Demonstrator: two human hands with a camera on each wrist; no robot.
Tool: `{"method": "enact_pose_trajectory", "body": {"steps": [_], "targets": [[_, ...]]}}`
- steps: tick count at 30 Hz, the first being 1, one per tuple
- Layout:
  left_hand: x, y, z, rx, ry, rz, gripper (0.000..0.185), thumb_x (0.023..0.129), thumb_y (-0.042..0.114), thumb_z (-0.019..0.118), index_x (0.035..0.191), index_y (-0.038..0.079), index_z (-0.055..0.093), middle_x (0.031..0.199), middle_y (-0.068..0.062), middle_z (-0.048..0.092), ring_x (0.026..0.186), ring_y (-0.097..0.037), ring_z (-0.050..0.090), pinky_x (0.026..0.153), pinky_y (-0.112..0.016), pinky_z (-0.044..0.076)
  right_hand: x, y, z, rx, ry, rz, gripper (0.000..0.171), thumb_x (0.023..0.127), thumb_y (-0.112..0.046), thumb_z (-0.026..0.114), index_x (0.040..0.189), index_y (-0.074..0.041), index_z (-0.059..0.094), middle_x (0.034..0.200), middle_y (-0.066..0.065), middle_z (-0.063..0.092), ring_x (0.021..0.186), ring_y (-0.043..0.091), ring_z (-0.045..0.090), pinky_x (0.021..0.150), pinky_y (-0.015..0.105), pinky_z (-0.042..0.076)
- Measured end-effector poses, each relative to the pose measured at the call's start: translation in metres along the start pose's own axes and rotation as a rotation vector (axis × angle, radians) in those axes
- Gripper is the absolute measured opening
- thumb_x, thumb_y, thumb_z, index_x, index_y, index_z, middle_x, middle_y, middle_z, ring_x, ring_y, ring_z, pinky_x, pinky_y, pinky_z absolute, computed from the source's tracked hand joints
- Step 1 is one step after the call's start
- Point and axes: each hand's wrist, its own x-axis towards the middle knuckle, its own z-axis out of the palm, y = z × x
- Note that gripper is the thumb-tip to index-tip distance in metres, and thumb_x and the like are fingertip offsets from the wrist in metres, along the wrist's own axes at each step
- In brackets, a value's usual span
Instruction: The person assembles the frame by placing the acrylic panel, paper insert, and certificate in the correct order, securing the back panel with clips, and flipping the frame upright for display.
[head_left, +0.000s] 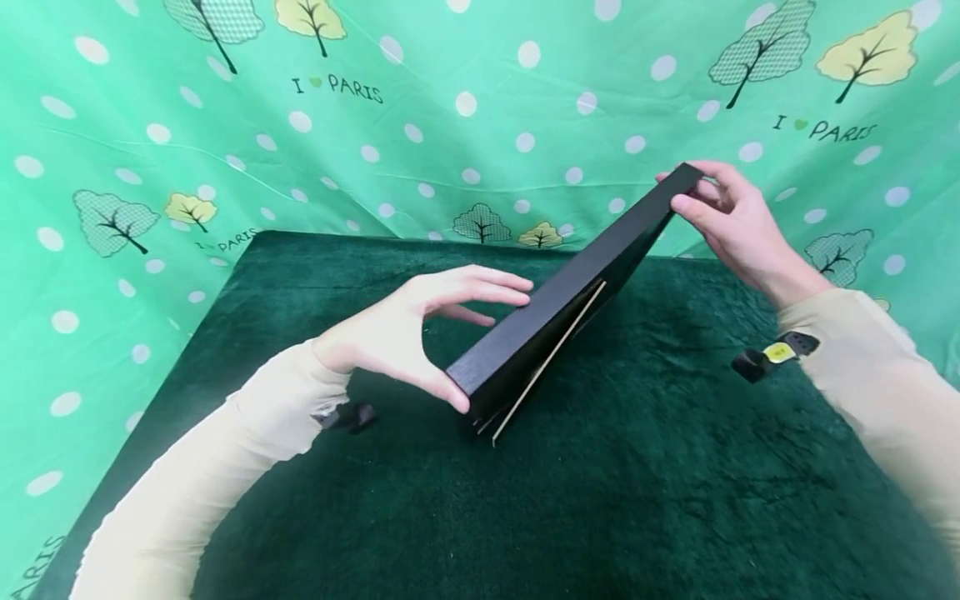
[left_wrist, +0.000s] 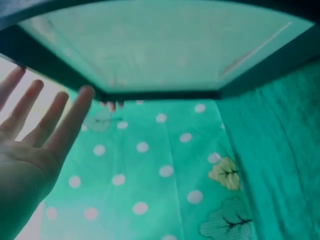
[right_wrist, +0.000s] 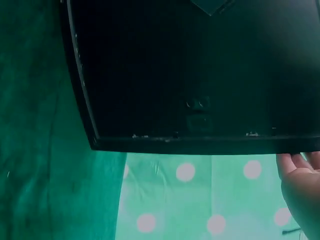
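Observation:
A black picture frame (head_left: 573, 275) is held up edge-on and slanted, its far right end higher than its near left end. The right hand (head_left: 738, 221) pinches the far corner between thumb and fingers. At the near corner, the left hand (head_left: 397, 325) touches the frame with its thumb; its other fingers stretch straight beside the long edge. The left wrist view shows a pale, reflecting front pane (left_wrist: 165, 50). In the right wrist view the dark back panel (right_wrist: 150, 75) carries small metal fittings. A thin support flap (head_left: 549, 363) stands out from the back.
A dark green velvety cloth (head_left: 600, 517) covers the table. Behind it hangs a light green curtain (head_left: 420, 92) with white dots and printed trees. Each sleeve bears a black wrist camera; the right camera strap (head_left: 780, 352) has a yellow label.

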Motion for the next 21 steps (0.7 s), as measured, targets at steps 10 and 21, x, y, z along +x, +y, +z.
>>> {"method": "enact_pose_trajectory", "body": {"steps": [10, 21], "targets": [[0.009, 0.002, 0.018, 0.223, 0.01, 0.176, 0.095, 0.055, 0.018, 0.095, 0.135, -0.004, 0.047, 0.148, -0.015, 0.04, 0.139, -0.03, 0.03, 0.11, -0.046, 0.026, 0.025, 0.01, 0.014, -0.032, -0.045, -0.032, 0.036, 0.095, 0.009, 0.051, 0.13, 0.004, 0.048, 0.132, 0.017, 0.054, 0.126, 0.026, 0.044, 0.107, 0.028, 0.029], [0.013, 0.005, 0.025, 0.303, 0.019, 0.208, 0.094, 0.061, 0.029, 0.093, 0.135, -0.007, 0.047, 0.148, -0.019, 0.039, 0.141, -0.029, 0.027, 0.11, -0.044, 0.027, 0.052, 0.021, 0.03, -0.25, -0.064, 0.038, 0.043, 0.093, -0.005, 0.06, 0.131, -0.008, 0.041, 0.138, 0.014, 0.045, 0.128, 0.028, 0.039, 0.103, 0.031, 0.028]]}}
